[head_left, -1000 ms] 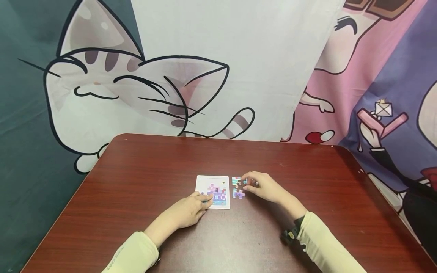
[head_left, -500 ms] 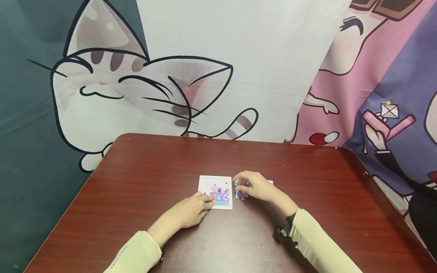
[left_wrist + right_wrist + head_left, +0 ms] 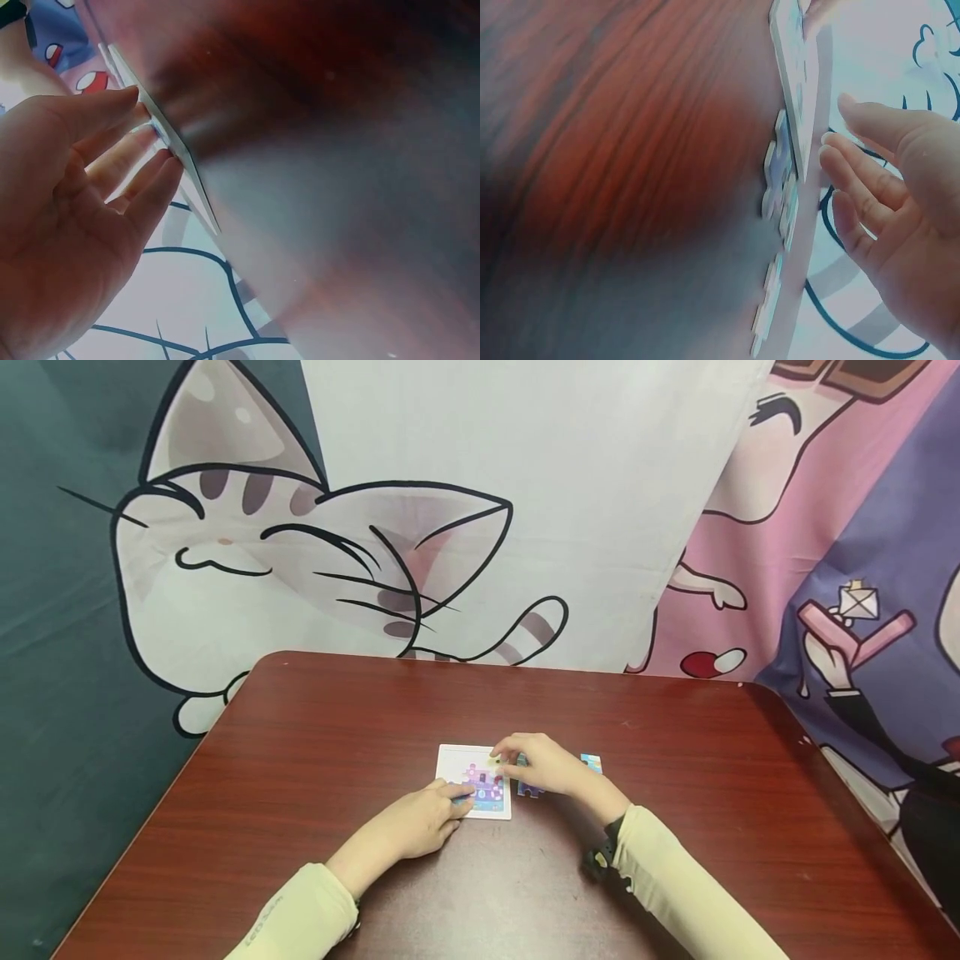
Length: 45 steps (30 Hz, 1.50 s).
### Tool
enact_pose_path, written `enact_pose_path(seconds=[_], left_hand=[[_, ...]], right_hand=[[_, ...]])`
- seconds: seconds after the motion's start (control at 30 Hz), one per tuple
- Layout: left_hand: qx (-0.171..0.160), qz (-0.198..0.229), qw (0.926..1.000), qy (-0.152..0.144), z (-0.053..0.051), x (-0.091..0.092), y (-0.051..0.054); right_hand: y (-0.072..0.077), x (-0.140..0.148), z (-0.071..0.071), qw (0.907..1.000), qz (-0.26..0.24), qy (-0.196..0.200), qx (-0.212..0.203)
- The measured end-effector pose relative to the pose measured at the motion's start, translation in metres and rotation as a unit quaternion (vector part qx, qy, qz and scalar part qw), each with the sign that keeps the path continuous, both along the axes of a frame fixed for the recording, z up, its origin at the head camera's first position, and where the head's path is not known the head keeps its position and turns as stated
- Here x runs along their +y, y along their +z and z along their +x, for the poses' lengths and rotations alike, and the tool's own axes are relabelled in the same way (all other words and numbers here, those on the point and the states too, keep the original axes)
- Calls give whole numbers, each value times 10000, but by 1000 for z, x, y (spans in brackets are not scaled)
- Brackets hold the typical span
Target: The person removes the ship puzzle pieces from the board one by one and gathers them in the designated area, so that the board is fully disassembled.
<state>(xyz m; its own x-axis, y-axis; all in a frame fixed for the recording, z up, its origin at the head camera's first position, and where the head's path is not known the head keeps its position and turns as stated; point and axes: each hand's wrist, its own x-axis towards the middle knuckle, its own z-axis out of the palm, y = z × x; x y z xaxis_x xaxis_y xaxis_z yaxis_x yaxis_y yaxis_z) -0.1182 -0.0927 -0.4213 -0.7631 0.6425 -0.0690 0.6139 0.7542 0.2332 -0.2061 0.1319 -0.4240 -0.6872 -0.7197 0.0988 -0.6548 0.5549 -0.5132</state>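
Observation:
My left hand (image 3: 420, 817) rests on the lower left of a white puzzle board (image 3: 452, 753); its fingertips touch the edge in the left wrist view. On the board is a pink and purple jigsaw picture (image 3: 480, 781). My right hand (image 3: 546, 766) reaches from the right, thumb and fingertips over the board's upper right. In the right wrist view a gap shows between thumb and fingers, with no piece seen there. Beneath the hand lie loose puzzle pieces, partly hidden: a purple one (image 3: 529, 791) and, further right, a light blue one (image 3: 592, 763).
The brown table (image 3: 360, 710) reaches back to a printed cloth backdrop (image 3: 600, 485). In the right wrist view, several jigsaw pieces (image 3: 767, 300) lie flat beside the board (image 3: 786, 67).
My right hand has moved left from over the loose pieces to the board's right side, uncovering the light blue piece. The left hand stays on the board. The head view has shifted slightly.

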Motion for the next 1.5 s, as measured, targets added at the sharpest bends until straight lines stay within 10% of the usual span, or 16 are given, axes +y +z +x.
enact_pose_path(seconds=[0.67, 1.5], left_hand=[[517, -835, 9950, -194, -5, 11, 7], [788, -1020, 9913, 271, 0, 26, 8]], right_hand=[[-10, -32, -11, 9984, 556, -63, 13], [10, -63, -16, 9802, 1279, -551, -1405]])
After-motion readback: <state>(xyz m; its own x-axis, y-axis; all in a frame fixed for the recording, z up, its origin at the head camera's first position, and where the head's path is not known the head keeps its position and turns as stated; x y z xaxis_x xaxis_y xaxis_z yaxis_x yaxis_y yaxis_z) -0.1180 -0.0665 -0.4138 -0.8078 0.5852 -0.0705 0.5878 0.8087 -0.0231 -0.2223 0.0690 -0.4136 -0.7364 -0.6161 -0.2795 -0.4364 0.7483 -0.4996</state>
